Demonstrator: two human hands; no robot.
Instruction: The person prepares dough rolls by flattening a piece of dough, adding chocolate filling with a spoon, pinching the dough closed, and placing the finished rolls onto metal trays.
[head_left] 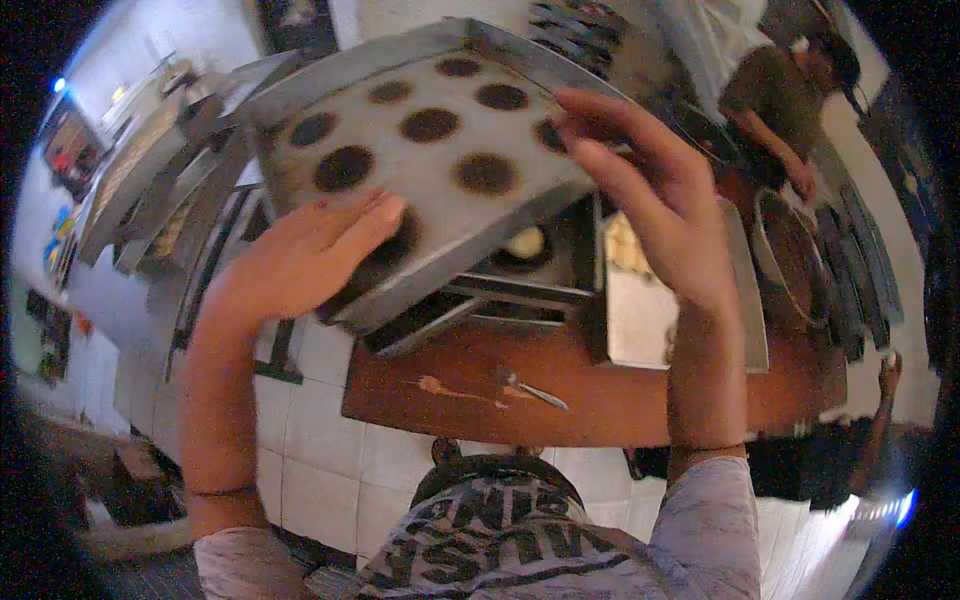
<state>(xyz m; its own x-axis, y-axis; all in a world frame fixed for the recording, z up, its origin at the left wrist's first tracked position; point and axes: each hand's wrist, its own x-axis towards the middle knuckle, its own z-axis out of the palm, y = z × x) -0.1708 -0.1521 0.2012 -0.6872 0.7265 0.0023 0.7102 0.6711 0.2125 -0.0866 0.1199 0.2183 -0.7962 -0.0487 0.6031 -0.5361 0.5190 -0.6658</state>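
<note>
A square metal baking tray [430, 160] with rows of dark round burn marks sits askew on top of other trays in front of me. My left hand [300, 250] lies flat over its near left side, fingers stretched out together over the tray's surface. At the right rim is my right hand [650, 190], its fingers curved and apart, with the fingertips by the edge. Whether those fingertips touch the rim I cannot tell. Beneath, a lower tray [540, 290] shows a pale round dough piece [523, 242] in its gap.
A brown table [600, 400] carries the stack, a small knife-like tool [543, 397] and a light rectangular tray [635, 335] with yellowish pieces. A large round pan [790, 255] stands at right. Another person [790, 105] works at the far right. More trays [150, 200] stand at left.
</note>
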